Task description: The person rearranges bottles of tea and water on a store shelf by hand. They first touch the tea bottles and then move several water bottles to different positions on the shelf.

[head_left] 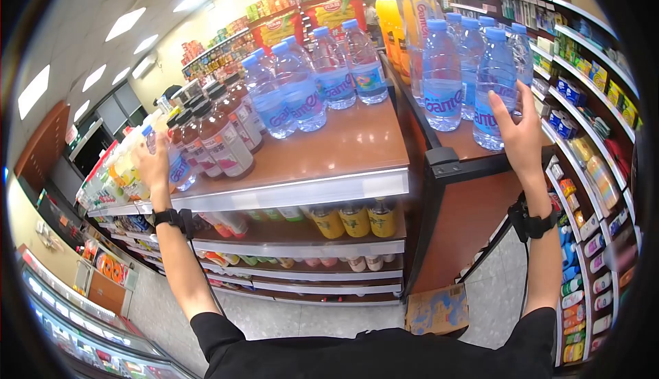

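At the left end of the brown shelf top, my left hand (152, 159) is closed around a clear water bottle (181, 171) with a blue cap; the hand covers much of it. Dark-capped bottles of a brownish drink (226, 147) stand just to its right. My right hand (520, 128) grips another blue-capped water bottle (489, 128) on the right-hand stand, thumb across its front and fingers at its right side. This bottle is upright, beside a similar water bottle (442, 84). More water bottles (280, 104) are grouped on the middle of the shelf top.
A dark-edged brown stand (460, 207) adjoins the shelf at right. Yellow cans (354, 220) line the shelf below. A flattened cardboard piece (437, 309) lies on the floor. Stocked shelves (590, 255) run along the right, and a glass-topped freezer (89, 331) is at lower left.
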Available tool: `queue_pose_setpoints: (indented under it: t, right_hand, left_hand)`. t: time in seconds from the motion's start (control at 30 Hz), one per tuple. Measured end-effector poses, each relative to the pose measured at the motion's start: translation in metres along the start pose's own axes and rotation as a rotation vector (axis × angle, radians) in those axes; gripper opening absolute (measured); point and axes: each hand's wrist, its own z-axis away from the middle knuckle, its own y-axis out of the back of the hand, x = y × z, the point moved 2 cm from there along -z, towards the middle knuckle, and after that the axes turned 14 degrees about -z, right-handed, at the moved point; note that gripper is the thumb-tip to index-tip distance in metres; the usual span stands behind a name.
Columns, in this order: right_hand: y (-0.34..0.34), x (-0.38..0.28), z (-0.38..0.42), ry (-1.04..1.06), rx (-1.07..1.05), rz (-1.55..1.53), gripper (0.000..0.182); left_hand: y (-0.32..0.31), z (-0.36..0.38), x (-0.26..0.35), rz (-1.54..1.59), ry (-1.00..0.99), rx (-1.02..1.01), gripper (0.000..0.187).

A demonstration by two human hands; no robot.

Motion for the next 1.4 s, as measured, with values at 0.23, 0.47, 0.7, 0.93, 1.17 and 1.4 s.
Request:
queue_pose_setpoints:
  t: [0.23,0.47,0.7,0.93,1.17,1.4]
  right_hand:
    - [-0.001,0.002,0.0,0.038,0.007,0.012,0.064]
    - [0.005,-0.005,0.001,0.055,0.058,0.033,0.067]
    - [0.001,-0.001,0.004,0.17,0.134,0.299,0.077]
    - [0.0,-0.002,0.006,0.148,0.156,0.394,0.08]
    - [0.001,0.003,0.007,0.172,0.253,0.463,0.077]
    - [-0.001,0.005,0.006,0.151,0.282,0.513,0.077]
  left_hand:
    - [0.079,0.033,0.113,0.54,-0.305,0.295,0.03]
    - [0.103,0.077,0.271,0.425,-0.77,-0.17,0.068]
    - [0.05,0.069,0.326,0.234,-0.669,-0.543,0.075]
    - [0.004,0.063,0.317,0.248,-0.778,-0.227,0.049]
    - [0.102,0.106,0.33,0.49,-0.6,-0.041,0.044]
    - [0.215,0.188,0.361,1.05,-0.706,-0.15,0.038]
